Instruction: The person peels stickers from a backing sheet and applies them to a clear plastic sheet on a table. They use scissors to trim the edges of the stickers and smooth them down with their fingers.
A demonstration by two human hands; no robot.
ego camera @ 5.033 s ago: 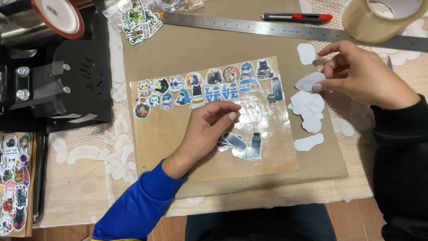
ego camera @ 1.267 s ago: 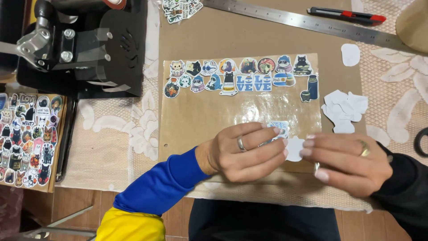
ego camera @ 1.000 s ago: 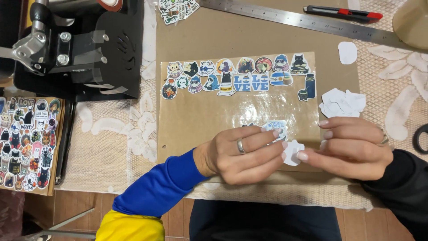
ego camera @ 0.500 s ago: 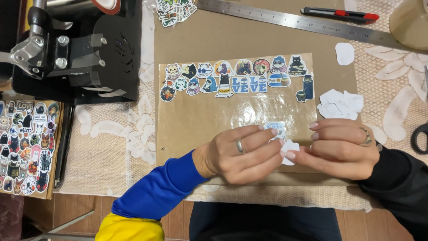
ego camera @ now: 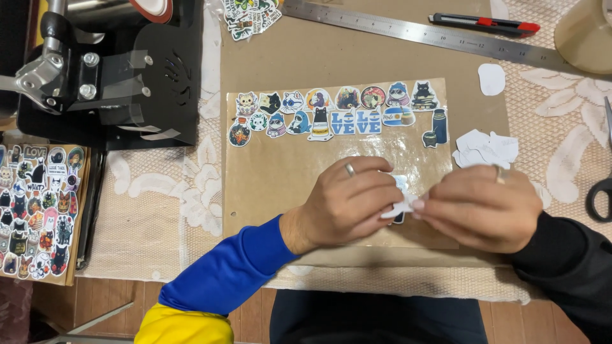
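One row of little stickers [ego camera: 338, 118] already sits along the far edge of the clear sheet [ego camera: 287, 185] on the brown board [ego camera: 331, 57]. Most of the sheet below that row is bare, so it looks like many more can go on. A pile of white backing scraps [ego camera: 488, 148] lies near the right edge of the board. Both hands meet near the front edge of the sheet. The left hand [ego camera: 347, 204] and the right hand [ego camera: 481, 207] pinch one small sticker [ego camera: 398, 200] between their fingertips, just above the sheet.
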